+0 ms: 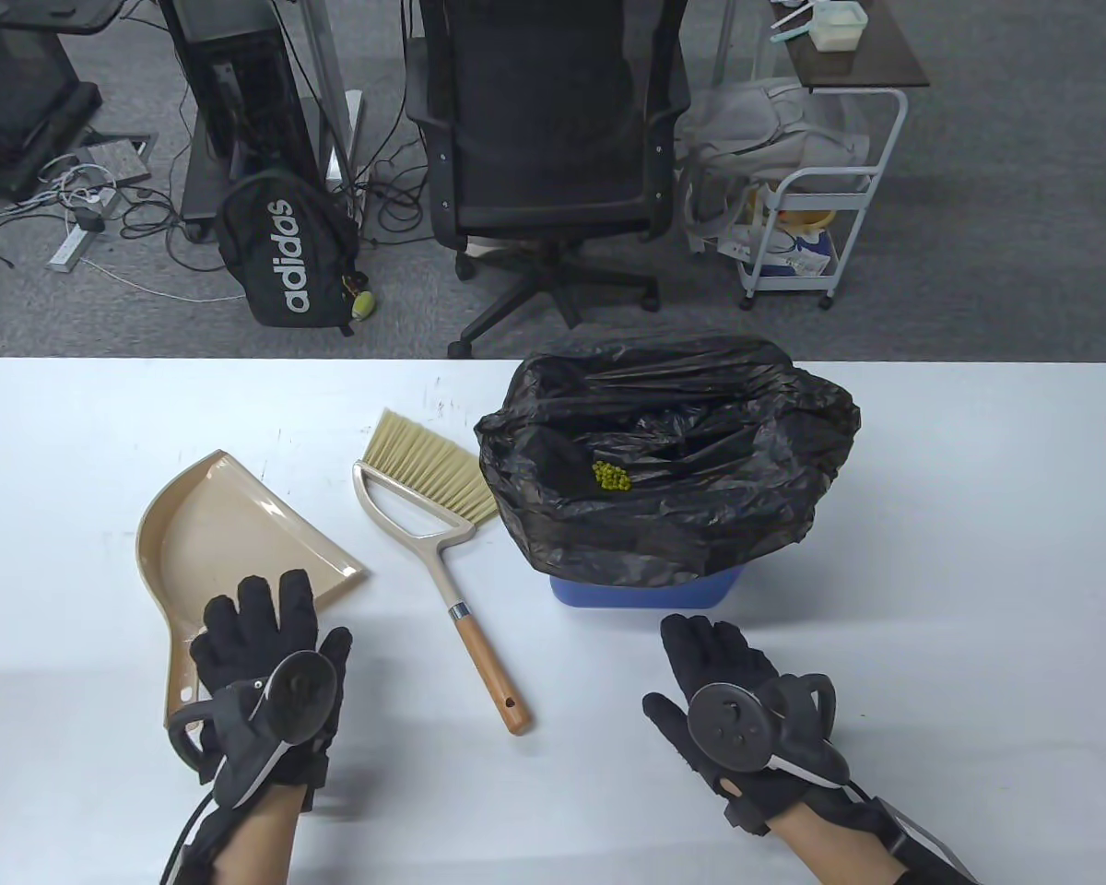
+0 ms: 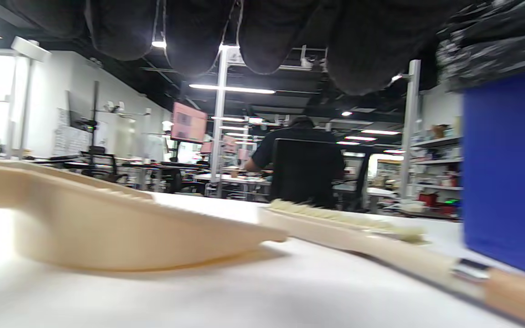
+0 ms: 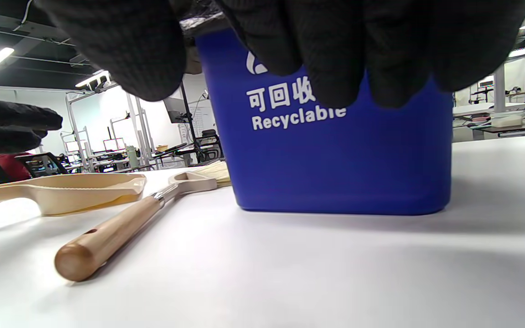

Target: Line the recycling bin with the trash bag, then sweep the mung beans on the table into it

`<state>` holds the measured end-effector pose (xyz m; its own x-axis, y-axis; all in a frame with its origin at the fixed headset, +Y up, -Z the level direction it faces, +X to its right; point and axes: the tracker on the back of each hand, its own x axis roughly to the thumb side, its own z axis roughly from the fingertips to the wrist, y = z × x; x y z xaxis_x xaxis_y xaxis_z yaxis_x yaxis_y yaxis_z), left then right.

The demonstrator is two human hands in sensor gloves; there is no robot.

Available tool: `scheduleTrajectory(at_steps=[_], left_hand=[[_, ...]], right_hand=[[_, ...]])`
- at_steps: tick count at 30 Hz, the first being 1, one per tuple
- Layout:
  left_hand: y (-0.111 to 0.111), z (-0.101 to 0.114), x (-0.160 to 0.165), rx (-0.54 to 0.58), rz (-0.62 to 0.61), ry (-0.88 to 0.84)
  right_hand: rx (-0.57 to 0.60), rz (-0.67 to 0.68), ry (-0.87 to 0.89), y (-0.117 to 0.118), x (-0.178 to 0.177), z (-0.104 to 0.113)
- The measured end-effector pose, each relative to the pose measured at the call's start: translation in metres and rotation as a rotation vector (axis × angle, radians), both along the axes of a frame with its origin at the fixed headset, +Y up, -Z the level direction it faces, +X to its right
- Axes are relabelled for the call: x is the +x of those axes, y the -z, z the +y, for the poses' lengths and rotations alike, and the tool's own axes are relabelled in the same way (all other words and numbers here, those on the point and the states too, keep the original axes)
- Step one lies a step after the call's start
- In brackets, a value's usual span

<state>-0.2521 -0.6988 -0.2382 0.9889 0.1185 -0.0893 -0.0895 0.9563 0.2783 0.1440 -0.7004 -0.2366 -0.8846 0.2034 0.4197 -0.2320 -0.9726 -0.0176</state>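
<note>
On the table: one dustpan [image 1: 230, 525], one brush [image 1: 438, 544], one blue recycling bin [image 1: 645, 590] with one black trash bag [image 1: 682, 442], one cluster of mung beans [image 1: 611, 476], two gloved hands.

White table [image 1: 977, 516]: beige dustpan [image 1: 230, 525] near left; brush [image 1: 438, 544] centre; bag-lined blue recycling bin [image 1: 645, 590] right of centre.

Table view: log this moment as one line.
bin: bagged | beans: inside | brush, dustpan: on table | left hand, right hand: empty

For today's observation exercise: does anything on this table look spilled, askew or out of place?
Nothing stands out. The mung beans sit inside the trash bag lining the recycling bin; dustpan and brush lie flat alongside.
</note>
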Motion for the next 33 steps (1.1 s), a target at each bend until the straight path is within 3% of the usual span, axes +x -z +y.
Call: scheduleTrajectory(at_steps=[10, 14, 16, 19, 33], left_hand=[[-0.001, 0.026, 0.045, -0.004, -0.127, -0.075], [-0.004, 0.013, 0.049, 0.055, -0.162, -0.089], [-0.005, 0.011, 0.05, 0.005, -0.173, -0.122], [-0.009, 0.006, 0.052, 0.042, -0.201, -0.088], [-0.013, 0.001, 0.052, -0.002, -0.211, -0.081]], right_hand=[[0.028, -0.036, 0.006, 0.004, 0.008, 0.004], [0.034, -0.045, 0.012, 0.004, 0.01, 0.005], [0.034, -0.047, 0.015, 0.005, 0.01, 0.004], [0.023, -0.049, 0.008, 0.007, 0.01, 0.002], [-0.002, -0.065, -0.018, 0.01, 0.009, -0.005]])
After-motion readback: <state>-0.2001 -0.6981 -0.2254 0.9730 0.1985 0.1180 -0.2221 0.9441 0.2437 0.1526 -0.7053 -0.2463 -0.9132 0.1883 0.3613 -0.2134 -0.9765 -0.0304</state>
